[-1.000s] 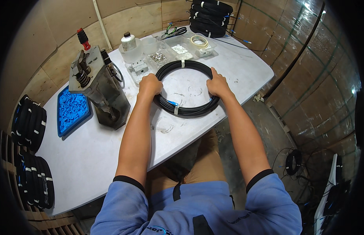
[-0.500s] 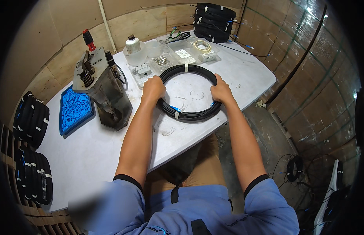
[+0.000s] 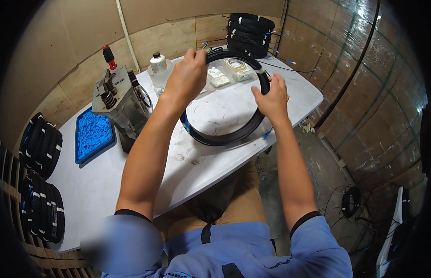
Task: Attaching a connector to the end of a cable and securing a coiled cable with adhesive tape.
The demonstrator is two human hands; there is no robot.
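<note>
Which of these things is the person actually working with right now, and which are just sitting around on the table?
In hand:
black cable coil, lifted off the table
left hand, gripping its top
right hand, gripping its right side

Lying about:
blue tray of small blue parts
grey metal machine
clear bottle
tape roll
stacked black coils at the far end
table
</note>
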